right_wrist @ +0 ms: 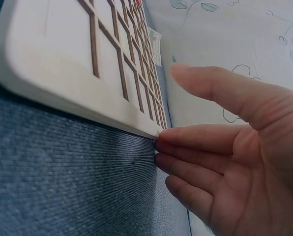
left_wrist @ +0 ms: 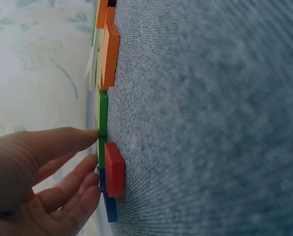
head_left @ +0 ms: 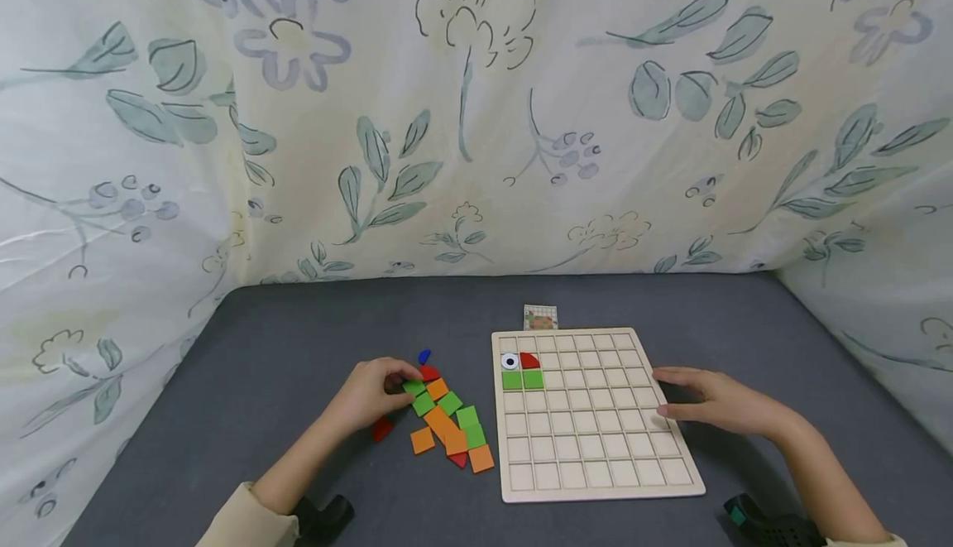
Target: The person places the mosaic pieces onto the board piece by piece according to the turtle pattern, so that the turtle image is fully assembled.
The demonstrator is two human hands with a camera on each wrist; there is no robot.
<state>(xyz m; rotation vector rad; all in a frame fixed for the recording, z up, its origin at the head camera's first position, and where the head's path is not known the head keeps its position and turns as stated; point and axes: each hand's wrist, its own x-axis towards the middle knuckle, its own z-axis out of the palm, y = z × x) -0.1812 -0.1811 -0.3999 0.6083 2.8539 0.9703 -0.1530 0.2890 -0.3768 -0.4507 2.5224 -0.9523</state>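
Observation:
A wooden grid board (head_left: 596,435) lies on the grey tabletop. In its top-left squares sit a white eye tile (head_left: 510,361), a red quarter-round tile (head_left: 529,360) and two green tiles (head_left: 522,380). Left of the board is a loose pile of orange, green and red tiles (head_left: 450,431). My left hand (head_left: 375,392) is at the pile's upper end, one fingertip (left_wrist: 90,133) touching the edge of a green tile (left_wrist: 102,118), with a red tile (left_wrist: 114,169) just beside it. My right hand (head_left: 707,402) rests flat, its straight fingers (right_wrist: 186,147) against the board's right edge (right_wrist: 63,54).
A small picture card (head_left: 539,316) lies behind the board. A blue piece (head_left: 424,356) sits above the pile and a lone red tile (head_left: 382,429) lies under my left hand. Floral cloth (head_left: 476,117) walls the table at the back and sides.

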